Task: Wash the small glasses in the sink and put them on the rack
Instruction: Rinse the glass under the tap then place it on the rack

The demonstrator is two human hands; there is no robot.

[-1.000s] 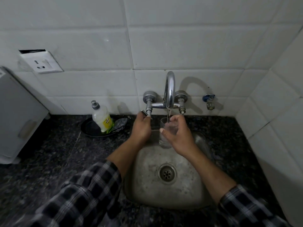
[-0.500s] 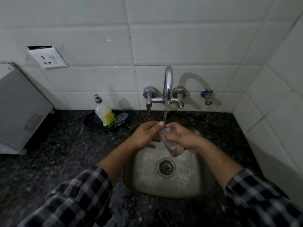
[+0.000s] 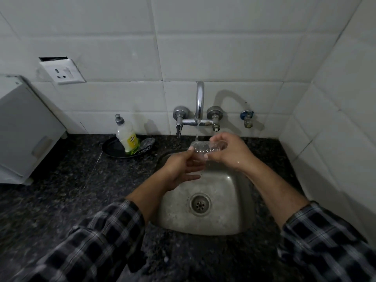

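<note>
A small clear glass [image 3: 203, 148] lies on its side under the running stream from the tap [image 3: 199, 106], above the far edge of the steel sink [image 3: 230, 218]. My right hand [image 3: 230, 153] grips the glass at its right end. My left hand [image 3: 183, 169] touches the glass's left end with thumb and fingertip, while its other fingers are spread below. No rack is in view.
A dish soap bottle [image 3: 127, 137] stands in a black dish [image 3: 110, 148] with a scrubber [image 3: 147, 144] left of the tap. A white appliance [image 3: 22, 131] sits at the far left on the dark granite counter [image 3: 61, 190]. Tiled walls close in behind and on the right.
The left hand left the tap handle and came to the glass. The glass went from upright under the stream to tilted, then lying sideways, held between both hands.
</note>
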